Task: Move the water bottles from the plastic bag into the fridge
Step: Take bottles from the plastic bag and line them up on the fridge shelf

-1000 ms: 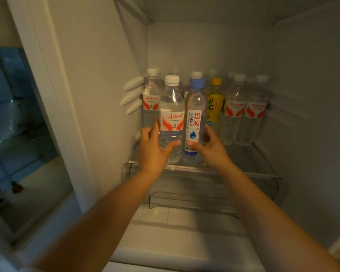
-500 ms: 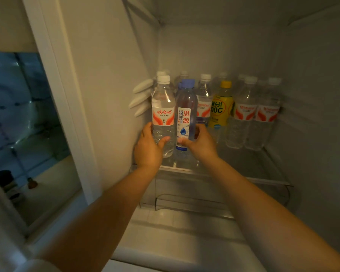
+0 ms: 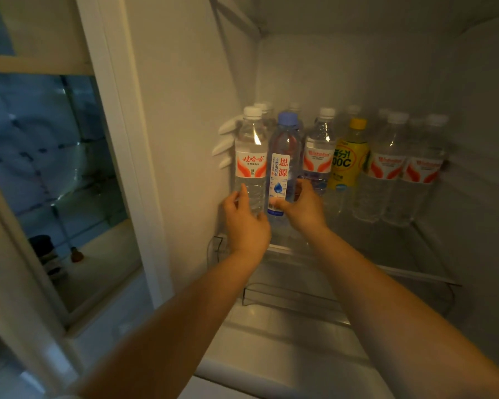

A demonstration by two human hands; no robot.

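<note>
On the fridge shelf [image 3: 392, 254], I've got left hand [image 3: 247, 218] gripping the white-capped bottle [image 3: 250, 165], right hand [image 3: 301, 207] gripping the blue-capped bottle [image 3: 283, 165]; placing now, next let go.

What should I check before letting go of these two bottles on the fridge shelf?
1. Left hand grips the white-capped bottle: ok.
2. Right hand grips the blue-capped bottle: ok.
3. Both bottles upright: ok.
4. Bottle bases resting on the glass shelf: cannot tell, the hands hide them.
5. Space beside the bottle row behind: ok, the yellow-capped bottle stands apart.
6. Plastic bag emptied: cannot tell, not in view.
</note>
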